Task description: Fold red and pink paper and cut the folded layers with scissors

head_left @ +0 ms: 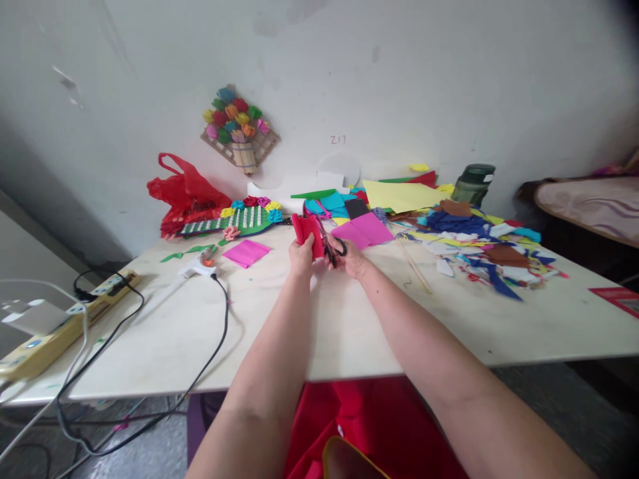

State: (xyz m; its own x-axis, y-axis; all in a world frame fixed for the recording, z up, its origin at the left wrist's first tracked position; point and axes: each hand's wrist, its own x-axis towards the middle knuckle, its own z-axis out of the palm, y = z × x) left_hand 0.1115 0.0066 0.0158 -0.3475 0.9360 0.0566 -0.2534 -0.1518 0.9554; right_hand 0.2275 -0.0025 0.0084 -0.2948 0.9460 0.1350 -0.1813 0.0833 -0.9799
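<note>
My left hand pinches a folded red sheet, held upright above the table; it looks like paper or felt. In my right hand is a pair of scissors with black handles, its blades at the right edge of the red sheet. Whether the blades have cut into it I cannot tell. Just behind my right hand lies a magenta sheet, and a smaller magenta square is flat on the table to the left of my left hand.
Left are a white glue gun with a black cord, a power strip and a red plastic bag. A flower-trimmed green craft piece lies behind. Right are a wooden stick, heaped scraps and a green bottle.
</note>
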